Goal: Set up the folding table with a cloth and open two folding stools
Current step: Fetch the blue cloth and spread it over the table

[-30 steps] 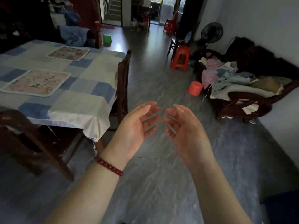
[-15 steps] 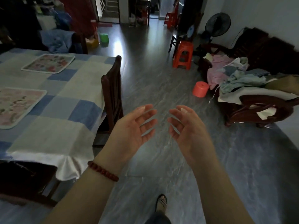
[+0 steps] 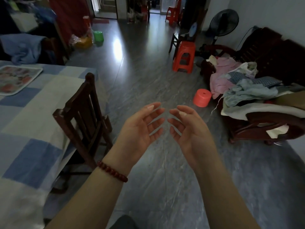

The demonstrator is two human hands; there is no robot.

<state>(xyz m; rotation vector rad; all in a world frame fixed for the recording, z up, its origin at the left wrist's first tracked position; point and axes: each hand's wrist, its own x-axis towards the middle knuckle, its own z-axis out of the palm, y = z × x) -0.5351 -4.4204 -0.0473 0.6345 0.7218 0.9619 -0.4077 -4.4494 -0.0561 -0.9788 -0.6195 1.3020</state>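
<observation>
Left hand (image 3: 137, 128) and right hand (image 3: 189, 129): fingers (image 3: 155, 111) loosely spread, holding nothing. No folding table or folding stool is identifiable in view. A cloth-covered desk (image 3: 33, 123) stands left of the fingers. Judgement: all steps remain.

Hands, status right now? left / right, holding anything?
Left hand: open, fingers relaxed, holding nothing, raised over the floor.
Right hand: open, fingers relaxed, holding nothing, palm facing the left.

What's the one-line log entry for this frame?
left hand: open, empty | right hand: open, empty | pose: palms facing, not touching, over floor | chair: beside checked cloth | red stool: upright on floor
</observation>
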